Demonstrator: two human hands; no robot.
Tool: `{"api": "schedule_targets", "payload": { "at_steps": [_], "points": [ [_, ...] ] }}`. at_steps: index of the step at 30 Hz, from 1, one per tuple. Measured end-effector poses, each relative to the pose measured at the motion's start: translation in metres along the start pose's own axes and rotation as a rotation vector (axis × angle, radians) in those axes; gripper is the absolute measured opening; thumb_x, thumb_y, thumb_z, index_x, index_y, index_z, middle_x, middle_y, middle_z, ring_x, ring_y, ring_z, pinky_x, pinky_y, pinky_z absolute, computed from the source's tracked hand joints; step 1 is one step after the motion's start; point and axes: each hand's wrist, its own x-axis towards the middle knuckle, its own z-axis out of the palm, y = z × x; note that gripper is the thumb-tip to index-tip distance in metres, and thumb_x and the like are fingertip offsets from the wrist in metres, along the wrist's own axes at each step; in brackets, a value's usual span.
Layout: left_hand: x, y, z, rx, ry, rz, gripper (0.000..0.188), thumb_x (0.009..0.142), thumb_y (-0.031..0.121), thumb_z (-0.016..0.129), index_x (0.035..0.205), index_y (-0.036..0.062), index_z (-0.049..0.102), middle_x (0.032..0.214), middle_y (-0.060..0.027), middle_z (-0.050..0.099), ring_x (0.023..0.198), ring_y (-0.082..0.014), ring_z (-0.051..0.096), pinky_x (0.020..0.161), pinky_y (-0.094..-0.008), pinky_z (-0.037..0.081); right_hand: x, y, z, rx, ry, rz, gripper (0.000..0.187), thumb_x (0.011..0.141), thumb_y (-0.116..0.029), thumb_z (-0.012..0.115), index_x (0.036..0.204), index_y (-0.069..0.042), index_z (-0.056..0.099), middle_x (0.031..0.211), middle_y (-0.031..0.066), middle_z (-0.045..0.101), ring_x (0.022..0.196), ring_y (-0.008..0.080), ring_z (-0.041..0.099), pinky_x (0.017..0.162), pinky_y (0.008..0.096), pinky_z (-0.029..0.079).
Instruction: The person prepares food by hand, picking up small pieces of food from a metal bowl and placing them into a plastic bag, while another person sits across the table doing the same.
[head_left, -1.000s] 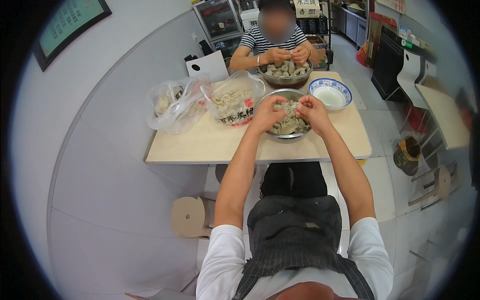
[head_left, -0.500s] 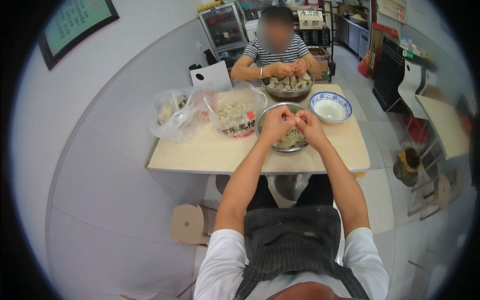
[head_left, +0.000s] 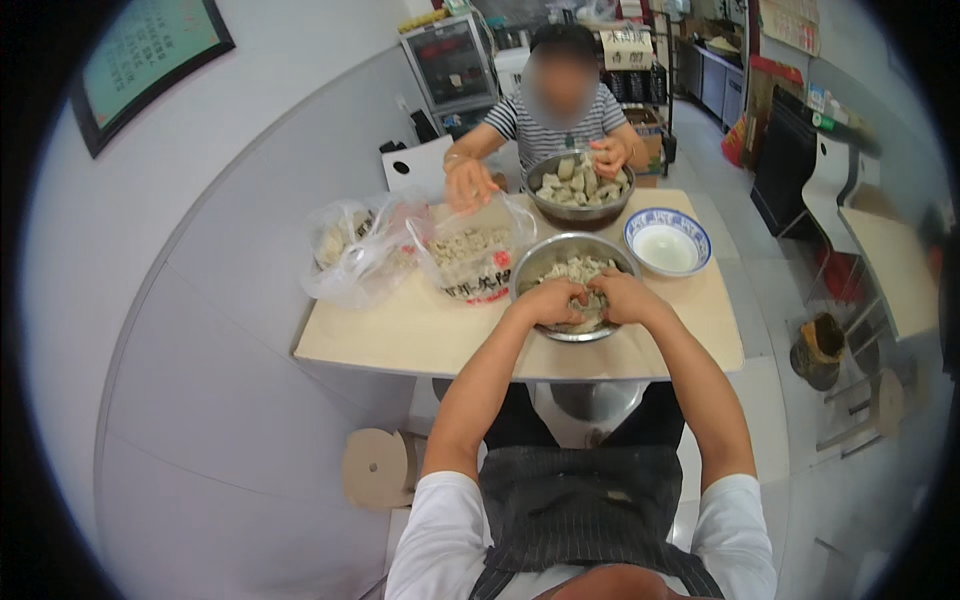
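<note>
Left hand (head_left: 553, 303), right hand (head_left: 625, 298) in steel bowl (head_left: 528, 273) of pale pieces (head_left: 573, 268), near front edge of table (head_left: 420, 340); fingers half-curled, can't tell what they grip. Plastic bag (head_left: 467, 262) crowds left, co-worker's hand (head_left: 470, 183) behind it; blue-rimmed bowl (head_left: 672, 271) by right edge.

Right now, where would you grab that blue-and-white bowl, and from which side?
I'd take the blue-and-white bowl by the right of its rim: it stands upright and open, so thumb inside, fingers outside should fit. Coming from the right looks best, since the steel bowl sits close on its near left. Keep it level in case it holds liquid.
</note>
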Motion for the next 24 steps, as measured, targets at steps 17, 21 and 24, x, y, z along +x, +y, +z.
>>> {"api": "schedule_targets", "payload": {
  "at_steps": [17, 21, 24],
  "points": [
    [-0.017, 0.008, -0.005, -0.020, 0.141, 0.126, 0.036, 0.060, 0.016, 0.083, 0.086, 0.0051, 0.061, 0.097, -0.0130, 0.056, 0.094, -0.0329, 0.059, 0.084, -0.0394, 0.047, 0.010, 0.005, -0.018, 0.159, 0.081, 0.022, 0.041, 0.071, -0.012, 0.076, 0.110, -0.009, 0.065, 0.105, 0.0149, 0.065, 0.096, 0.0349, 0.064, 0.081, 0.0427, 0.052],
    [-0.010, 0.006, -0.007, -0.108, 0.019, 0.029, 0.034, 0.062, 0.015, 0.082, 0.086, 0.0049, 0.061, 0.091, -0.0116, 0.060, 0.089, -0.0277, 0.059, 0.081, -0.0345, 0.048, 0.000, -0.009, -0.014, 0.178, -0.164, -0.100, 0.051, 0.070, -0.024, 0.080, 0.116, -0.008, 0.063, 0.094, 0.0154, 0.068, 0.090, 0.0347, 0.065, 0.077, 0.0420, 0.052],
    [-0.007, 0.008, -0.010, -0.249, -0.021, -0.047, 0.032, 0.066, 0.014, 0.081, 0.090, 0.0053, 0.061, 0.088, -0.0102, 0.061, 0.085, -0.0236, 0.058, 0.076, -0.0322, 0.048, 0.003, -0.013, 0.003, 0.043, -0.211, -0.010, 0.053, 0.070, -0.028, 0.082, 0.115, -0.006, 0.063, 0.093, 0.0160, 0.068, 0.084, 0.0342, 0.066, 0.075, 0.0413, 0.052]
  ]
}}
